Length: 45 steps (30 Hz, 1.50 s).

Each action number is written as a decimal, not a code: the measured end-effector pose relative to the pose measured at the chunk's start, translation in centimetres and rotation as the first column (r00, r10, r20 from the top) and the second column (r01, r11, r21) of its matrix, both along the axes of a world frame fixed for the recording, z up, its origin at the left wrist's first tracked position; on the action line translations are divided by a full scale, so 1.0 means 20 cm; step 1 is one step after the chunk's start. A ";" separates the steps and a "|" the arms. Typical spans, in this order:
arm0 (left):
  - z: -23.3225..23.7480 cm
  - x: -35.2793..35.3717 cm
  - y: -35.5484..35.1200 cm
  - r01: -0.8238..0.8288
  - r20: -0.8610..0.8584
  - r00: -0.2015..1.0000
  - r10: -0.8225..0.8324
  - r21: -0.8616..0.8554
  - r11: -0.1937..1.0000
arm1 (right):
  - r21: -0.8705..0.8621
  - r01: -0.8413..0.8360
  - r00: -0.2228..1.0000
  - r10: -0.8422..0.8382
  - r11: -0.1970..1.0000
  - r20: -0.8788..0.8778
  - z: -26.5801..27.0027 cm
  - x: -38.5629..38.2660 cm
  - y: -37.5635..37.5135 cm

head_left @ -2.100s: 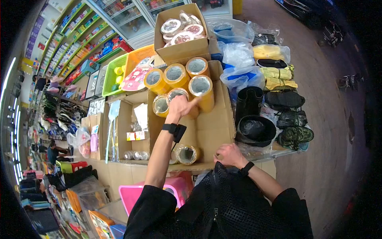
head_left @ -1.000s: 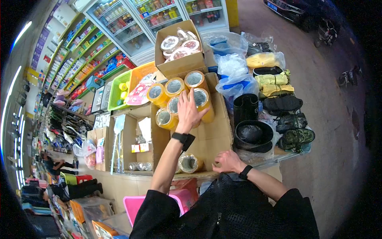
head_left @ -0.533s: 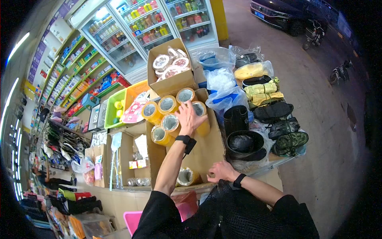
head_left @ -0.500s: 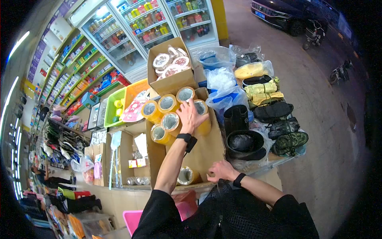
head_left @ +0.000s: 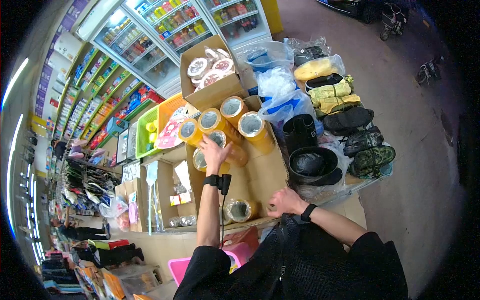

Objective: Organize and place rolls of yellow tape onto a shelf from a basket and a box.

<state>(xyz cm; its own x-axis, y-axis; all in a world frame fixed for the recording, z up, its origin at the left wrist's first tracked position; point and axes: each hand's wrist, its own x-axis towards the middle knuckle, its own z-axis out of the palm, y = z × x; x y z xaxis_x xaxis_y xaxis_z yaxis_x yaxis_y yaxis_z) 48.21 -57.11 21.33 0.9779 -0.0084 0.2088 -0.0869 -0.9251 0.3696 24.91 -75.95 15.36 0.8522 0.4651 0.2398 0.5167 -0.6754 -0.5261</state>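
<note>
A large cardboard box (head_left: 260,185) holds several stacks of yellow-brown tape rolls (head_left: 256,131). My left hand (head_left: 215,154) reaches over the stacks on the box's left side, its fingers spread at the tops of a middle stack (head_left: 232,111) and its neighbours; whether it presses on one is unclear. Another tape stack (head_left: 241,210) lies on its side near the box's front edge. My right hand (head_left: 286,202) rests at the front right corner of the box, fingers curled, beside the lying stack. What its fingers hold, if anything, is hidden.
Behind stands a carton (head_left: 211,92) of wrapped rolls. Black boots (head_left: 312,162) and bagged shoes (head_left: 372,160) lie to the right. A green basket (head_left: 145,134) and a smaller box (head_left: 167,200) are on the left. A pink stool (head_left: 179,269) stands below.
My left hand has moved left and slightly down, from the right-hand tape stacks to the left ones. My right hand stays by the box's front corner. The view has shifted a little.
</note>
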 end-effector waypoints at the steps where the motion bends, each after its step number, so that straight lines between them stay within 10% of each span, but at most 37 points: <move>1: -0.03 0.01 -0.01 -0.016 0.044 0.999 0.016 -0.002 1.000 | 0.004 -0.008 1.000 0.008 1.000 -0.007 0.00 0.00 0.00; 18: 0.06 -0.30 0.09 0.288 0.216 0.945 -0.244 -0.203 0.936 | 0.015 0.101 0.987 -0.098 0.995 -0.127 0.06 -0.02 -0.02; 22: 0.06 -0.77 0.43 0.057 0.126 0.991 0.034 -0.657 0.752 | 0.039 0.125 0.988 -0.121 0.991 -0.093 0.01 -0.01 0.00; 29: -0.34 -1.64 0.89 -0.360 0.116 0.908 0.402 -0.270 0.893 | 0.062 0.065 0.998 -0.064 0.996 -0.012 0.08 0.02 0.03; 41: -0.77 -2.74 1.08 -0.924 -0.509 0.357 0.783 -0.068 0.377 | -0.137 -0.104 0.995 0.103 0.985 -0.014 0.03 0.03 0.03; 45: -0.73 -2.90 1.25 -0.970 -0.372 0.158 0.915 0.113 0.214 | -0.258 -0.063 0.997 0.052 0.964 -0.052 0.00 0.03 -0.01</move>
